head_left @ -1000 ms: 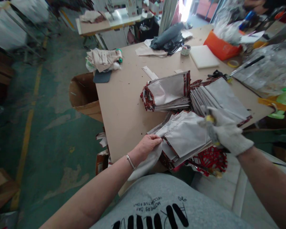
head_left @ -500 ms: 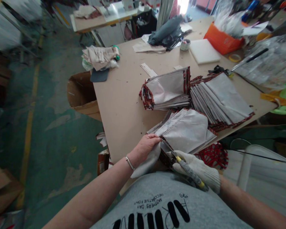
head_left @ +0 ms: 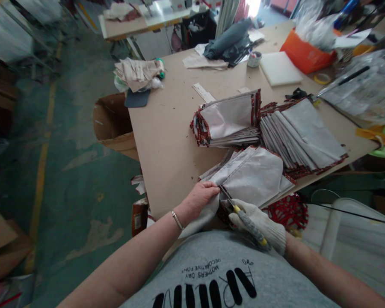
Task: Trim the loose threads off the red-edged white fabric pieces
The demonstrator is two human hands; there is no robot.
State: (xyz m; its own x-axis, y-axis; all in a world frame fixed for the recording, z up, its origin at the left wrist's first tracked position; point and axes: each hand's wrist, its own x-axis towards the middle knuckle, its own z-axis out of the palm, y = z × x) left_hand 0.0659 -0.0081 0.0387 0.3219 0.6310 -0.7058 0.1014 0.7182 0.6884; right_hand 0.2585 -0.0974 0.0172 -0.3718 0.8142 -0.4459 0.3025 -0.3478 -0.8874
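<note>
My bare left hand (head_left: 199, 197), with a bracelet at the wrist, pinches the edge of a pale fabric piece (head_left: 202, 217) at the table's front edge. My right hand (head_left: 259, 224), in a white knitted glove, holds a tool with a wrapped grey and yellow handle (head_left: 250, 226). The tool's thin dark metal end points up and left, close to my left fingertips. Just beyond both hands lies a fanned stack of pale fabric pieces (head_left: 253, 175) with dark red patterned edges. Two more such stacks (head_left: 229, 117) (head_left: 303, 132) lie behind it.
An open cardboard box (head_left: 114, 124) stands left of the table (head_left: 163, 154). Towards the back are folded beige cloths (head_left: 137, 73), dark cloth (head_left: 229, 42), a white board (head_left: 280, 68) and an orange container (head_left: 306, 53). A red woven seat (head_left: 288, 210) is at the right.
My gloved right hand and the tool have moved slightly left, towards my body. My left hand keeps its pinch. The whole view has shifted a little.
</note>
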